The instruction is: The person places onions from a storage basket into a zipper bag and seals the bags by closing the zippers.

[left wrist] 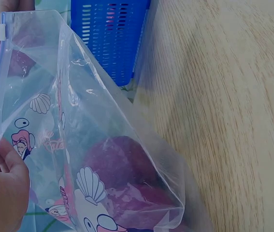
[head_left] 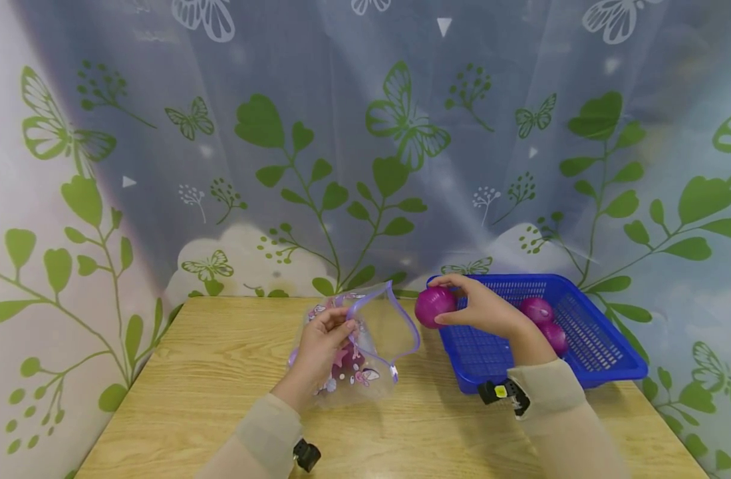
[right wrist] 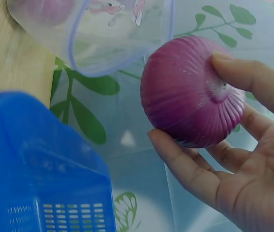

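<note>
My left hand point(head_left: 326, 352) pinches the purple-edged rim of a clear printed zip bag point(head_left: 380, 326), whose mouth gapes toward the right. Through the plastic, purple-red onions point(left wrist: 122, 164) show in the bottom of the bag. My right hand point(head_left: 485, 306) grips a purple-red onion point(head_left: 435, 307) between thumb and fingers, held up beside the bag's mouth and over the left rim of the blue basket. In the right wrist view, ridges and a pale end mark that onion point(right wrist: 192, 92).
The blue plastic basket point(head_left: 485, 369) stands on the wooden table point(head_left: 209, 372) at the right, with two more purple-red onions point(head_left: 545, 322) inside. A curtain point(head_left: 341, 133) printed with leaves and butterflies hangs behind the table. Black straps with small devices sit at both wrists.
</note>
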The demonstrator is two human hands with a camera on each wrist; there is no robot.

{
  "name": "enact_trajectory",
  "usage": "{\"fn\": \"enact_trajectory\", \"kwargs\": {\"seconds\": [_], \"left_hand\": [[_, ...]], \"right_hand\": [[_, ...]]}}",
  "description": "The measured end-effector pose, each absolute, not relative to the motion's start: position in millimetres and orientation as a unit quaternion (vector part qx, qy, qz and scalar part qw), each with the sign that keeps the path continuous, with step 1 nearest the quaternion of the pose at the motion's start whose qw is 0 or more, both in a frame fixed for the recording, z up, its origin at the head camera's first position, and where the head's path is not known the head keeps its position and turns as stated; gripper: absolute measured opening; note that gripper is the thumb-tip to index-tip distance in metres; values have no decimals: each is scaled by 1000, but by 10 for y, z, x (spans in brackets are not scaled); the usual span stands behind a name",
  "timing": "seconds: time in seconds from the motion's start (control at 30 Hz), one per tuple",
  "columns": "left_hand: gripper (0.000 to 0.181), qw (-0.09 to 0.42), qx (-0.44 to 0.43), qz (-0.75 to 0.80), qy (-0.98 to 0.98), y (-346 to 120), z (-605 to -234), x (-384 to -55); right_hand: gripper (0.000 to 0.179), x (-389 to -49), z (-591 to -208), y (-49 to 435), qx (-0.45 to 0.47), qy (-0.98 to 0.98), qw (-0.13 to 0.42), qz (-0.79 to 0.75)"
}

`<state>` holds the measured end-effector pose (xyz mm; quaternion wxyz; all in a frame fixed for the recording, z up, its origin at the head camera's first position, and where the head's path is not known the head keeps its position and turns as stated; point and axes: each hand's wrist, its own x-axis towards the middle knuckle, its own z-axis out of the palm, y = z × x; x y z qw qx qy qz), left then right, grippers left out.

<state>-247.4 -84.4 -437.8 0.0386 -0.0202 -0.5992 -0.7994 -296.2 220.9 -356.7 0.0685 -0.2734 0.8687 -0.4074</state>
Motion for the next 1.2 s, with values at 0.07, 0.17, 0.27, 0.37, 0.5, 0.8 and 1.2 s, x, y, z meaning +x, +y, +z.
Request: {"fn": "enact_trajectory", "kwargs": {"seconds": [0.07,0.17,0.27,0.37,0.5,0.8,1.2], "left_hand": [[27,39,-22,-799,-599,-842,-4379,-2473],[26,39,-22,-798,-601,-846,-4381,-2472],[26,40,-24,-796,-604,-848,-4384,-2474],[26,41,-23,-798,-601,-845,-4385,-2478],[25,40,-25,-800,-598,-839,-4384,-2478],[23,41,-26,-796,-603,-831,-4384,-2476],[25,38,-25,-798,-601,-836,-4361,-2463]], "right_hand": [[62,-2950,-3572,2176,-271,866,70,-414],[62,-2946,-3579,2137,-271,865,67,-416],[61,-2952,-3590,2110,-273,864,64,-418],[60,-2958,-3601,2088,-277,861,63,-421],[61,-2966,-3626,2044,-283,857,69,-425],[60,-2931,-3645,1918,-303,850,68,-425],[57,-2917,-3677,1781,-335,851,78,-397]]}}
